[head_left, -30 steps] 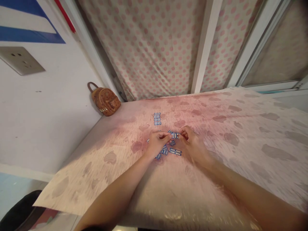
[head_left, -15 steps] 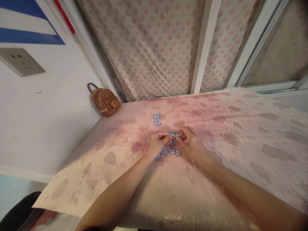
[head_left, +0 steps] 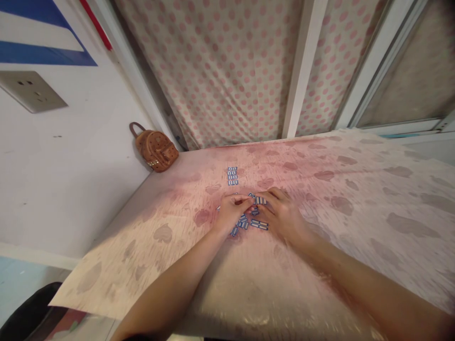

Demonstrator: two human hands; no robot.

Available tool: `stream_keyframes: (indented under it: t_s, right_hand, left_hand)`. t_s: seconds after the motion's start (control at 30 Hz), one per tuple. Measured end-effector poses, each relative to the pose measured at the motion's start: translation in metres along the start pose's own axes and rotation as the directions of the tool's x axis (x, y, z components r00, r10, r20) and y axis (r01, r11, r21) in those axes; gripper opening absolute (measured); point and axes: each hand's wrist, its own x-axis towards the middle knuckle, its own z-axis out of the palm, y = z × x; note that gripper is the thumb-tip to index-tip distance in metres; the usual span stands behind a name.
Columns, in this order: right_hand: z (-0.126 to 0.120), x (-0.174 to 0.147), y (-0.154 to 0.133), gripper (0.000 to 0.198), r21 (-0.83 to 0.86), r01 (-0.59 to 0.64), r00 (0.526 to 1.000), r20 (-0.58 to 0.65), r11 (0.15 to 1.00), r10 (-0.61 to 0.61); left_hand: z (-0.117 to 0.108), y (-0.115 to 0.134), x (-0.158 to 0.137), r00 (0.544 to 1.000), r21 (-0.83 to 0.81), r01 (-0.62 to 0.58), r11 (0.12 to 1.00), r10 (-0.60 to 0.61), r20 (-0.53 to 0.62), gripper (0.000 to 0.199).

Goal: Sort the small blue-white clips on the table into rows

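Observation:
Over the middle of the table, my left hand (head_left: 232,210) is closed in a pinch at the left end of a short row of small blue-and-white tiles (head_left: 260,201). My right hand (head_left: 284,210) closes round the same row from the right, index finger along its far edge and thumb on the near side. Below the hands lie a loose heap of similar tiles (head_left: 243,221) and a separate flat block of tiles (head_left: 259,224). Further back, more tiles (head_left: 232,176) stand in neat rows. My fingers partly hide some pieces under them.
A patterned cloth under clear plastic covers the table (head_left: 163,265). A small brown backpack (head_left: 156,149) leans by the wall at the back left. Behind the table hangs a dotted curtain (head_left: 227,71). A wall socket (head_left: 33,92) is at the left.
My right hand's fingers have moved left and stretched along the far edge of the tile row. My left hand keeps nearly the same place.

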Motion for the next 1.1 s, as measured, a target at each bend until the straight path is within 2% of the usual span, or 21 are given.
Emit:
stream_keyframes:
  t_s: [0.2, 0.3, 0.4, 0.5, 0.63, 0.87, 1.1]
  right_hand:
    - [0.001, -0.001, -0.001, 0.024, 0.032, -0.024, 1.0, -0.006, 0.999, 0.024]
    - [0.004, -0.001, 0.001, 0.024, 0.085, -0.061, 0.998, -0.015, 0.995, 0.063]
    - [0.008, -0.001, 0.006, 0.026, 0.141, -0.068, 0.997, 0.043, 0.988, 0.062]
    - [0.013, 0.0, 0.009, 0.026, 0.153, -0.043, 0.99, 0.14, 0.987, 0.022]
    - [0.021, 0.001, 0.013, 0.028, 0.118, 0.018, 0.976, 0.216, 0.993, -0.043]
    - [0.025, 0.0, 0.017, 0.027, 0.077, -0.031, 0.979, 0.203, 0.997, 0.014]
    - [0.02, 0.0, 0.012, 0.023, 0.083, 0.129, 0.969, 0.201, 0.988, -0.143]
  left_hand:
    - [0.0, 0.0, 0.001, 1.0, 0.027, -0.017, 0.999, 0.017, -0.018, 0.019]
    - [-0.007, 0.0, 0.005, 0.993, 0.074, -0.035, 0.997, 0.043, -0.107, 0.015]
    - [-0.017, 0.0, 0.011, 0.974, 0.056, -0.053, 0.997, 0.064, -0.217, 0.014]
    - [-0.022, 0.0, 0.015, 0.96, 0.005, -0.057, 0.998, 0.056, -0.276, 0.012]
    - [-0.021, -0.003, 0.017, 0.964, -0.014, -0.044, 0.999, 0.039, -0.263, 0.009]
    - [-0.021, -0.007, 0.017, 0.969, -0.002, -0.045, 0.999, 0.043, -0.242, 0.01]
    - [-0.021, -0.006, 0.016, 0.966, 0.003, -0.048, 0.999, 0.048, -0.253, 0.01]
